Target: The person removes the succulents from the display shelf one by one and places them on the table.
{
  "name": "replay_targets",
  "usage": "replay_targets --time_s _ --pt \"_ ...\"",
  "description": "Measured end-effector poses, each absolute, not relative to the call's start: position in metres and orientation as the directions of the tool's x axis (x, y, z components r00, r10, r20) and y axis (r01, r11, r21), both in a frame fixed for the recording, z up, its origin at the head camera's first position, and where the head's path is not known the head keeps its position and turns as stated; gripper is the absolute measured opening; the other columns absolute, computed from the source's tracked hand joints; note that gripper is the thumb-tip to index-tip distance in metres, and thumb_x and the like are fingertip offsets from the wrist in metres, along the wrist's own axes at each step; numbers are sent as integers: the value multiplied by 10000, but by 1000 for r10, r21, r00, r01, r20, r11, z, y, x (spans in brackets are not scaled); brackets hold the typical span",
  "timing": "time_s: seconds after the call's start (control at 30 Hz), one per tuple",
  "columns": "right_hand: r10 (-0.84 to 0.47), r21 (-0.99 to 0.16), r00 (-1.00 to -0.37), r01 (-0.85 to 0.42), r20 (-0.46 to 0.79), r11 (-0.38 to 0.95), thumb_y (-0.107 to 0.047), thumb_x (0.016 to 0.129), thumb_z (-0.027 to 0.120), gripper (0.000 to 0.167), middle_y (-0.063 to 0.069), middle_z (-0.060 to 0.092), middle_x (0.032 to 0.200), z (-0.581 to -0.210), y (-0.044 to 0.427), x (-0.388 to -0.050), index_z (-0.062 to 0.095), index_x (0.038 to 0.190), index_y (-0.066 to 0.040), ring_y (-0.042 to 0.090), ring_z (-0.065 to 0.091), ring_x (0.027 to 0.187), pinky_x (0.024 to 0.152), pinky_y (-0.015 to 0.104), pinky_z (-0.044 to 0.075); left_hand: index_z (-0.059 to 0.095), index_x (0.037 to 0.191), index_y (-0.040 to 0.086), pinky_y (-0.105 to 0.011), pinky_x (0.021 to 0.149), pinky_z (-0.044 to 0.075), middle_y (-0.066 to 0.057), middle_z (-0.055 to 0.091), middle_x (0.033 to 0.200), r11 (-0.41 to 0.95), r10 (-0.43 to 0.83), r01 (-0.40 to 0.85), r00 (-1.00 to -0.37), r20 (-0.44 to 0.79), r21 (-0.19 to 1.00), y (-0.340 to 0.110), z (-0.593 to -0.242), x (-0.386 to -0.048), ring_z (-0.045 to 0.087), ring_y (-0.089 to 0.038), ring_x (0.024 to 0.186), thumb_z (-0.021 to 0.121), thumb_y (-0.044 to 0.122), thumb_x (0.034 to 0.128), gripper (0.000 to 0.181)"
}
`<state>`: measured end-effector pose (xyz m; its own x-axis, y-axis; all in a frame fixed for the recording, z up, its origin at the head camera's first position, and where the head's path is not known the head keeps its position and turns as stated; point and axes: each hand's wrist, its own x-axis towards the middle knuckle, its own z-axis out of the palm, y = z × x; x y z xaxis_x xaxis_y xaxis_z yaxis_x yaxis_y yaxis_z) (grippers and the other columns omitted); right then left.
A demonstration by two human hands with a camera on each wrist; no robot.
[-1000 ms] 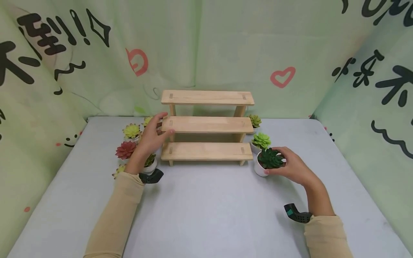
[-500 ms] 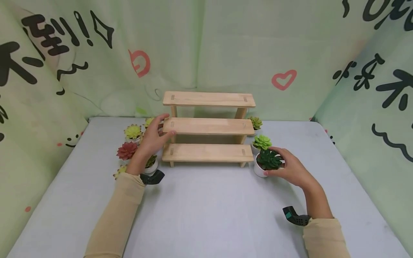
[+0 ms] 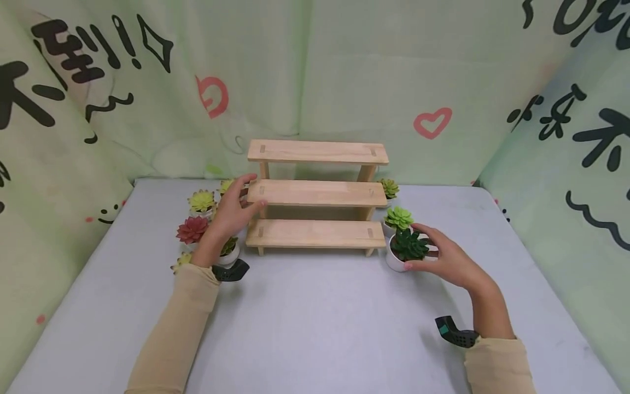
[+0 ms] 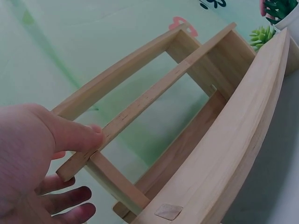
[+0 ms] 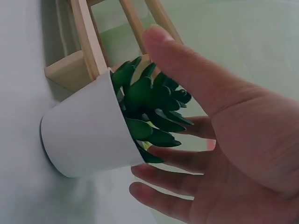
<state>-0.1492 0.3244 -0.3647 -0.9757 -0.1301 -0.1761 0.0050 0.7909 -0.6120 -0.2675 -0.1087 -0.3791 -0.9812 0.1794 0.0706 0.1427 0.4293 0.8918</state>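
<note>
A three-tier wooden plant stand stands at the back of the table. At its left side, my left hand grips the end of the middle shelf; the left wrist view shows the thumb on one face and fingers behind. Beside the stand's lower right corner, a dark green potted succulent sits upright in a white pot. My right hand is spread around it. In the right wrist view the thumb stands off the leaves and the fingers lie near the rim without curling round it.
A light green succulent and another green one line the stand's right side. On the left, partly behind my arm, are several potted succulents, including a red one and a yellow-green one. A printed curtain hangs behind.
My right hand has loosened and drawn back slightly from the dark green succulent, which stays beside the stand. My left hand keeps its place on the middle shelf. The head view shifts slightly.
</note>
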Motion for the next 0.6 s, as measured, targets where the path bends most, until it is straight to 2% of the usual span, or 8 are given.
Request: replay_targets --time_s 0.17,0.43,0.6 --pt "-121 -630 -984 -14 -128 777 -429 832 738 918 221 309 1533 -359 330 -147 244 1520 -74 445 380 1344 1057 627 383 306 1504 161 -474 1147 361 -119 290 1559 430 186 159 -979 85 889 -109 -379 -271 350 -341 1410 645 233 933 668" --pt "-122 -635 -981 3 -153 772 -438 822 745 933 238 350 1495 -360 325 -150 252 1516 -56 449 414 1306 1050 607 406 306 1504 183 -474 1150 356 -115 285 1563 443 172 135 -983 63 887 -111 -379 -268 348 -336 1412 642 232 935 663" --pt "-93 -639 -989 0 -113 769 -442 909 640 820 240 369 1483 -359 325 -151 246 1521 -63 442 410 1319 1052 606 404 305 1504 190 -481 1128 381 -124 315 1542 441 175 146 -982 75 885 -114 -375 -269 366 -327 1393 644 264 932 669"
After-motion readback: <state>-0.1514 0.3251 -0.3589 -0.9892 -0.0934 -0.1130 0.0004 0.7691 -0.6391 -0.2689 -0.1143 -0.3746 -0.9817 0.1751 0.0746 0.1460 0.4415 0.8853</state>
